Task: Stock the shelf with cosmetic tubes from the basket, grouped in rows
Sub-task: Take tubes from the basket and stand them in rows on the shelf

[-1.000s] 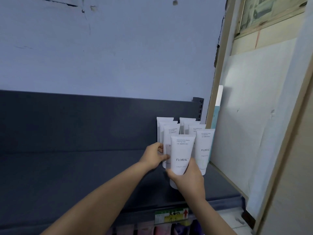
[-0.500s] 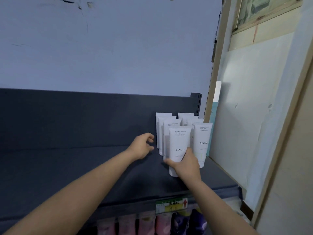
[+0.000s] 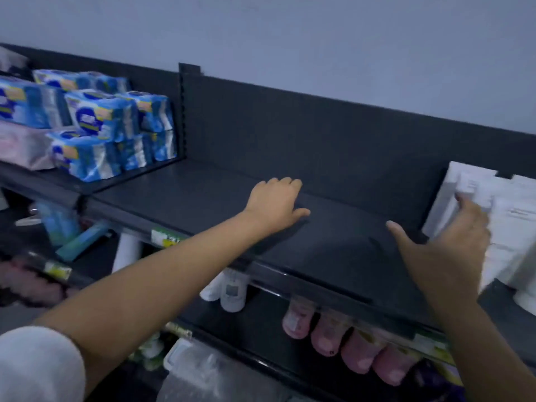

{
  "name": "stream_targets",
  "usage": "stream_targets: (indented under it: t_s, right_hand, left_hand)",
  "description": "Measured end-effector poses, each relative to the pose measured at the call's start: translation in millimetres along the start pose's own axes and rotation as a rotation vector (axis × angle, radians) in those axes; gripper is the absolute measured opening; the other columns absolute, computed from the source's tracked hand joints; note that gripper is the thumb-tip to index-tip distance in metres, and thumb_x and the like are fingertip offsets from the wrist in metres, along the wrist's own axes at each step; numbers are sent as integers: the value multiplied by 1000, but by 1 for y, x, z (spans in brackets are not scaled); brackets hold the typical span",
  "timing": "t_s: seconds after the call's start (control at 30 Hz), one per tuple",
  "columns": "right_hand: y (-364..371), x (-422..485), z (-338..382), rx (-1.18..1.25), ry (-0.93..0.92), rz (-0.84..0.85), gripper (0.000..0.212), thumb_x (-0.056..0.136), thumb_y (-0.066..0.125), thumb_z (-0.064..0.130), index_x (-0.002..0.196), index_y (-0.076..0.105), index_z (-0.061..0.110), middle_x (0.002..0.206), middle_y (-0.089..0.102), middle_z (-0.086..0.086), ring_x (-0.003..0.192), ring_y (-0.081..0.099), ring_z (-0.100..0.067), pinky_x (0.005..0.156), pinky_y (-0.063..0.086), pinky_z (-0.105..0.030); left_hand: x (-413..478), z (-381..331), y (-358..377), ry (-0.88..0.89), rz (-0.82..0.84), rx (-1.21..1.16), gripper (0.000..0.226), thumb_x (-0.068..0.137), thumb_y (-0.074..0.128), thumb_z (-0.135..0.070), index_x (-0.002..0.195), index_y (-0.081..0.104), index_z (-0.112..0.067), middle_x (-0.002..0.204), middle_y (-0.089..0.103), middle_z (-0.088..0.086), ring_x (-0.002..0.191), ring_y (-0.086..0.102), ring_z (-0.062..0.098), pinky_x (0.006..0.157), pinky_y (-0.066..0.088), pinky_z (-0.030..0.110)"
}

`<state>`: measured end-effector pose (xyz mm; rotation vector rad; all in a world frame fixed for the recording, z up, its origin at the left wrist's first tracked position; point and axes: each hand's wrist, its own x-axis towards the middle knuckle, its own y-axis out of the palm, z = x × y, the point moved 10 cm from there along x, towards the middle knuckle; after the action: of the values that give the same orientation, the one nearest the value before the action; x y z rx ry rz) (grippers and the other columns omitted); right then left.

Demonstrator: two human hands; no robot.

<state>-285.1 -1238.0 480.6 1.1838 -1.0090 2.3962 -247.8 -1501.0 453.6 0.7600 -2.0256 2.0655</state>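
Note:
White cosmetic tubes (image 3: 504, 224) stand in rows at the right end of the dark shelf (image 3: 333, 245), blurred and partly cut off by the frame edge. My right hand (image 3: 443, 250) is spread wide just left of them, fingertips near the front tube, holding nothing. My left hand (image 3: 275, 203) hovers palm down over the bare middle of the shelf, fingers loosely extended, empty. No basket shows in this view.
Blue wrapped packs (image 3: 98, 126) are stacked on the neighbouring shelf to the left, past a dark upright post (image 3: 184, 111). Pink bottles (image 3: 342, 335) and white bottles (image 3: 229, 288) hang below the shelf's front edge. A clear plastic container (image 3: 197, 369) sits lower down.
My view has swung left and down. My right hand has let go of the front tube and opened. My left hand has moved left, away from the tubes.

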Motion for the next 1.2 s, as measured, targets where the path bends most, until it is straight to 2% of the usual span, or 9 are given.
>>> stream_targets:
  t_s: [0.1,0.23,0.33,0.5,0.73,0.8,0.97,1.07,1.2]
  right_hand:
    - [62,-10,65,84,-141,275,80,74,76,43,134,45,1,132,52,-19,123,47,-38,102,37,-47]
    - [125,-42,160,244,-241,507,74,75,77,40,134,46,8,130,53,-12,121,48,-32,99,39,-41]
    - [157,-77,235,362,-350,617,69,79,74,37,135,46,8,130,53,-12,119,48,-33,98,39,-40]
    - [198,-141,358,506,-480,801,63,84,66,44,137,43,17,136,48,-1,126,43,-23,100,38,-35]
    - [247,-267,489,624,-627,1076,60,86,64,45,136,42,22,138,47,4,126,45,-17,98,40,-32]
    - [267,-304,517,597,-660,1178,59,86,63,47,136,44,22,136,48,4,123,49,-16,95,42,-29]
    - [319,-376,562,540,-631,1356,45,83,68,43,119,55,20,116,57,2,105,57,-19,83,44,-30]
    - [350,-413,576,531,-578,1438,48,82,71,39,121,57,16,119,60,0,106,59,-19,82,47,-31]
    - [385,-465,581,457,-540,1579,44,82,71,37,118,57,16,107,55,9,94,57,-14,76,45,-28]
  left_hand:
    - [-29,50,4,-94,44,53,63,89,48,-62,131,47,-15,125,57,4,111,55,27,86,43,37]
    - [-74,124,-18,-210,52,175,67,89,43,-66,133,45,-16,125,56,5,112,54,28,87,43,38]
    - [-125,193,-45,-351,31,264,65,87,43,-67,130,48,-17,122,56,5,111,53,29,87,41,39]
    - [-225,306,-80,-628,57,349,66,84,45,-69,124,52,-16,120,59,6,110,55,31,88,42,40]
    - [-361,428,-98,-916,90,385,69,85,46,-68,129,50,-15,123,58,6,110,56,30,87,45,40]
    - [-394,457,-95,-987,114,376,70,86,45,-67,131,49,-14,126,57,6,112,56,29,87,46,40]
    - [-457,525,-65,-1102,187,321,67,87,43,-67,129,49,-15,124,57,5,111,55,28,86,45,39]
    - [-489,557,-36,-1147,270,283,67,88,41,-67,132,45,-16,125,55,4,112,54,27,87,44,38]
    - [-528,582,4,-1217,364,187,67,89,42,-65,135,44,-16,133,52,7,120,50,29,96,41,40]
